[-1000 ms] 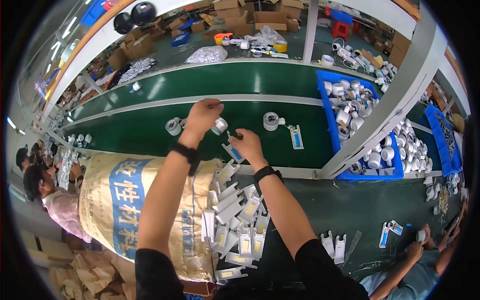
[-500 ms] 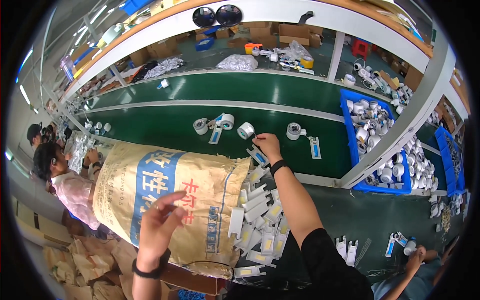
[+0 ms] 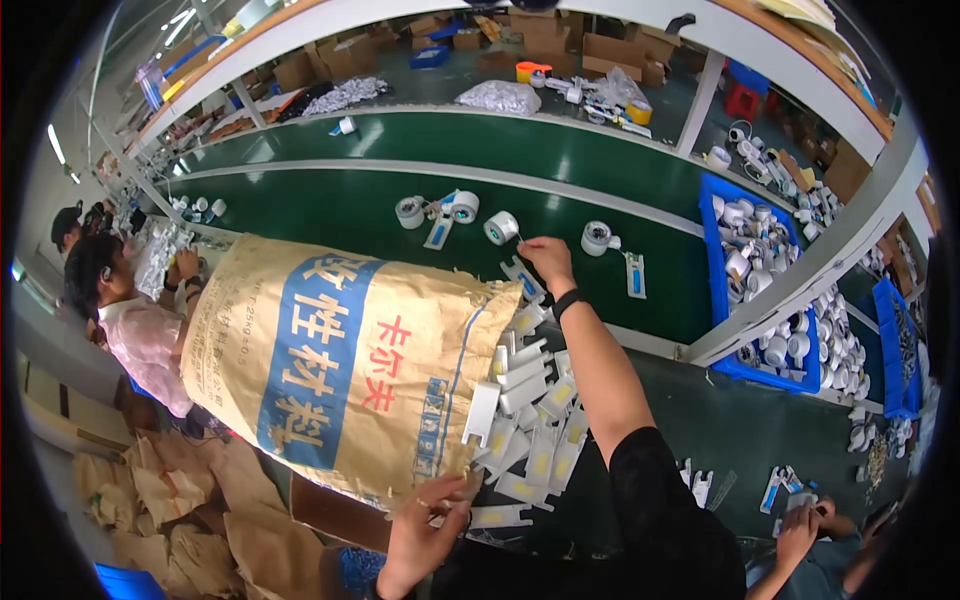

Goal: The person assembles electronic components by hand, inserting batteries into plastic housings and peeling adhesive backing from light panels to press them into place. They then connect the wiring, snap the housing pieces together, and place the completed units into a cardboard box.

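My right hand [image 3: 548, 262] reaches over the green belt, fingers pinched together beside a white round lamp head [image 3: 501, 228]. What the fingertips hold is too small to make out. Just below them lies a white bracket with a blue strip [image 3: 523, 279]. My left hand [image 3: 428, 528] hovers by the lower corner of a big tan paper sack [image 3: 235, 330], its fingers loosely curled and thumb apart, with nothing seen in it. Whether it touches the sack, I cannot tell. White plastic brackets [image 3: 525, 385] with yellowish patches spill in a pile from the sack's mouth.
Other lamp heads [image 3: 597, 238] lie along the green belt [image 3: 350, 195]. At the right stand a blue crate [image 3: 715, 290] heaped with white round parts and a white post [image 3: 815, 275]. A person [image 3: 140, 340] works at the left; another person's hands [image 3: 800, 530] show lower right.
My left hand has moved down and right, from in front of the sack to its lower corner. My right hand stays beside the same lamp head. The whole view has shifted slightly.
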`<move>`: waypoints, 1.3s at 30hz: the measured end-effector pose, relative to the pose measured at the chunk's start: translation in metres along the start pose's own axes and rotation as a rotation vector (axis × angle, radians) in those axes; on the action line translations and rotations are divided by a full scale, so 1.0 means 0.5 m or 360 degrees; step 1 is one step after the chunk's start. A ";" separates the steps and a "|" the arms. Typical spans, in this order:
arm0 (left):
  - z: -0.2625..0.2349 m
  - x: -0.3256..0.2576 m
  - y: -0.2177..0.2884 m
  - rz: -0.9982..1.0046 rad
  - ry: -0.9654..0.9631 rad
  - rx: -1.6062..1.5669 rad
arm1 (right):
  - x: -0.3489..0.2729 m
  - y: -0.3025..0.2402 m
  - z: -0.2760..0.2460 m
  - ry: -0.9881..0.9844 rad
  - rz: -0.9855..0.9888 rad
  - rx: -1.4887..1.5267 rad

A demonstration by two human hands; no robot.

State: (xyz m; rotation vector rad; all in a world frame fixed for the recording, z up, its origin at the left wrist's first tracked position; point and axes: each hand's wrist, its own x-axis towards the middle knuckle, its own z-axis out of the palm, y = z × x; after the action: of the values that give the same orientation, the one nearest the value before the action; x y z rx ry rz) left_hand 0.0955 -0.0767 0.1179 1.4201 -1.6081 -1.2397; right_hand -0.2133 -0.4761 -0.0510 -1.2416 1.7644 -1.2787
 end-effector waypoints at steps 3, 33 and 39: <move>0.005 0.028 0.040 0.0136 -0.0013 0.0278 | 0.005 -0.013 0.018 -0.0266 -0.0033 0.0217; -0.017 0.126 0.010 0.0069 0.0101 0.0284 | 0.034 -0.077 0.049 -0.0592 0.0358 0.0577; -0.006 0.163 0.037 0.0319 0.0220 0.0811 | 0.055 -0.065 0.061 -0.0557 0.0273 0.0555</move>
State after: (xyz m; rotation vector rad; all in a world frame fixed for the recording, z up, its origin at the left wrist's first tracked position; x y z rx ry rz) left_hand 0.0753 -0.1573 0.1270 1.5505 -1.9978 -0.6236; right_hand -0.1860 -0.5157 -0.0296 -1.0176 1.3042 -1.1305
